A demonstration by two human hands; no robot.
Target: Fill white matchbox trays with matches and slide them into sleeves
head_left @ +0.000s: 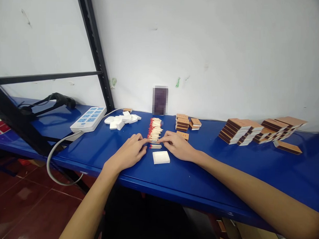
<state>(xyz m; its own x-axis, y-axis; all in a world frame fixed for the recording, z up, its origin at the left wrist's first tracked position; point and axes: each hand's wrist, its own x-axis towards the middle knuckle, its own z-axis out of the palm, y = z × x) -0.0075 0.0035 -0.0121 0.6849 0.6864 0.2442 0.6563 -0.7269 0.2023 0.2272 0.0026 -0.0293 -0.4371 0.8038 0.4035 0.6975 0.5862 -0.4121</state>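
Note:
A row of red-tipped matches [156,128] lies on the blue table, sticks side by side. At the red ends, the index finger of my left hand [133,150] is stretched out and touches the near part of the row; the thumb is apart from it. My right hand [178,146] reaches a fingertip to the plain ends from the other side, its fingers partly bent. Just below, a few matches [155,146] form a small separate group between the hands. A white matchbox tray [161,157] lies closest to me; I cannot tell whether it is face down.
Several white trays [120,120] are heaped behind my left hand, near a power strip [88,119]. Brown matchboxes [182,123] stand behind my right hand, with larger stacks [234,131] farther right. A pixelated dark rectangle [160,101] is against the wall. The shelf post [95,44] rises at left.

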